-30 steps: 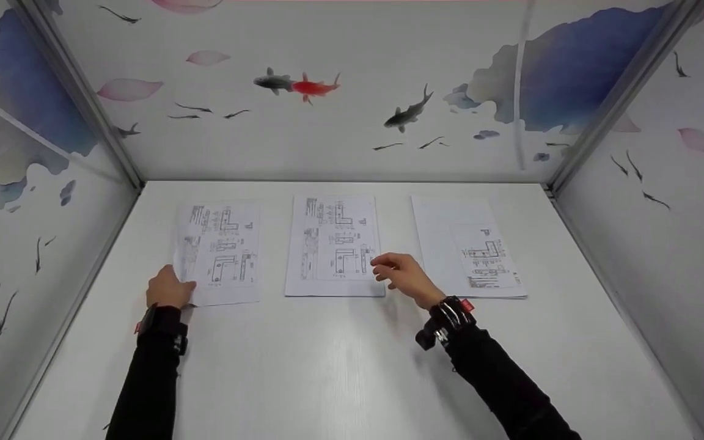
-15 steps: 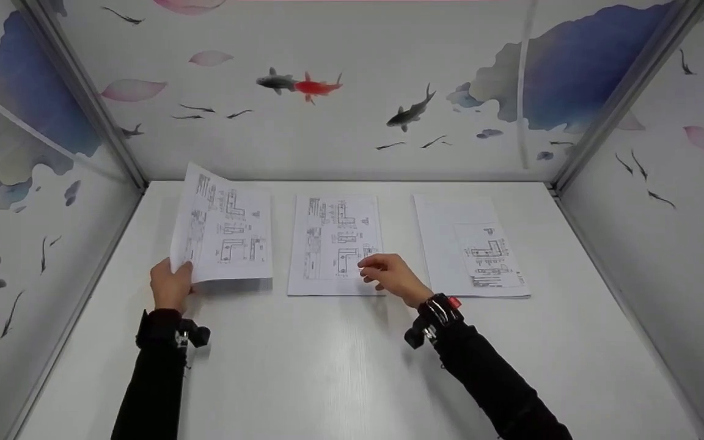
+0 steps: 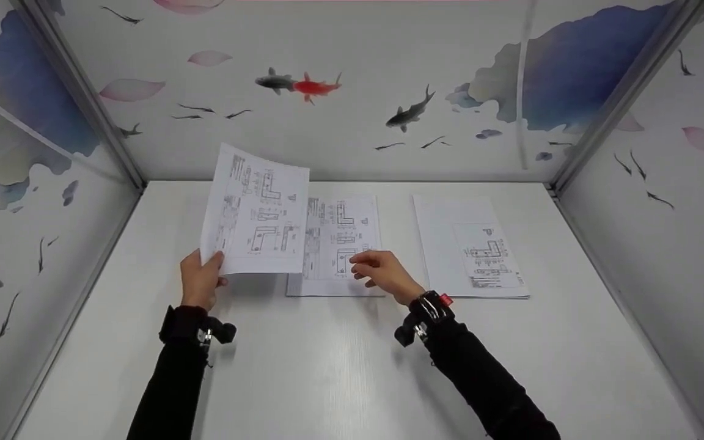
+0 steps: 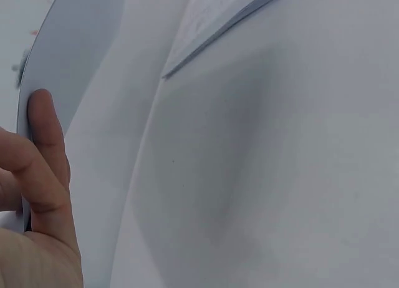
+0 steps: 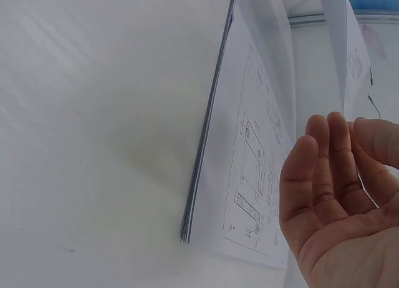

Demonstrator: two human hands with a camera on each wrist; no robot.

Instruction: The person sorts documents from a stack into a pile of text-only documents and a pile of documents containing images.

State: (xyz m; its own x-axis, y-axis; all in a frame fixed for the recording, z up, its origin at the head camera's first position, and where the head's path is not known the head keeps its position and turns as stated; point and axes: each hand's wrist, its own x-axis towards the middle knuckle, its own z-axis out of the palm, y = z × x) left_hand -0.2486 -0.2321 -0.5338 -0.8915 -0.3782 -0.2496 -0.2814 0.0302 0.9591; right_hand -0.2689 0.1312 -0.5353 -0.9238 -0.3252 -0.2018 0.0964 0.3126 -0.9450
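My left hand [image 3: 199, 281] pinches the lower left corner of a printed drawing sheet [image 3: 257, 211], thumb in front and fingers behind. The paper is raised off the table and covers the left part of the middle paper stack [image 3: 333, 287] in the head view. From the left wrist view, the sheet [image 4: 75, 45] bends upright beside the fingers. My right hand [image 3: 387, 273] hovers over the right side of the middle stack, holding nothing, its fingers loosely bent. In the right wrist view this hand [image 5: 340, 194] has thumb and fingers apart above the stack's drawing [image 5: 249, 176].
A right-hand paper stack [image 3: 443, 244] lies on the white table [image 3: 327, 366], its printed drawing toward the lower right. Walls painted with fish and petals stand behind and on both sides. Both wrists carry strapped cameras.
My left hand has picked the sheet up from the left of the table and carried it up and rightward, partly over the middle stack. My right hand has drifted slightly left.
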